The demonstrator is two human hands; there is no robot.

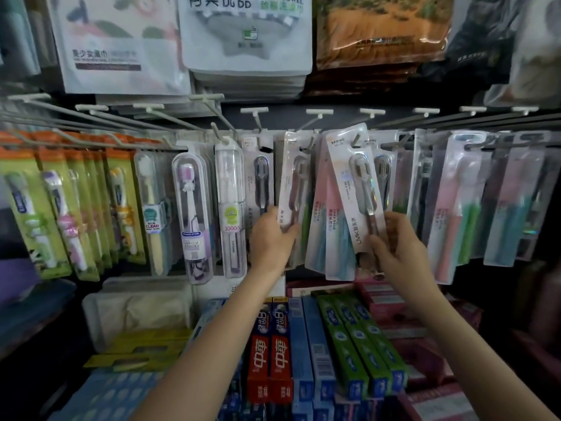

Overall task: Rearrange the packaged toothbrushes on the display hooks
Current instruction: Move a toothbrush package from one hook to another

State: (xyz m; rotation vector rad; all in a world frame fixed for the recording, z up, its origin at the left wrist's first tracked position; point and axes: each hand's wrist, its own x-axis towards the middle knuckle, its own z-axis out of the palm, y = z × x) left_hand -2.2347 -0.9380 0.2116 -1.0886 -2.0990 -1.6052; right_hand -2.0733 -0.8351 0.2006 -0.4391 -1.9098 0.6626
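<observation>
Crowded hook rack; left hand grip pinches hanging toothbrush pack, right hand grip holds tilted pack.

Bath towel packs hang in row along top; white pack, leaf print, at left; brown pack at right. Shelf below holds toothpaste boxes lying lengthwise: two red boxes side by side, blue boxes just right of them, green boxes further right, angled. Pink boxes behind green. Yellow flat cards lower left, near translucent container.
</observation>
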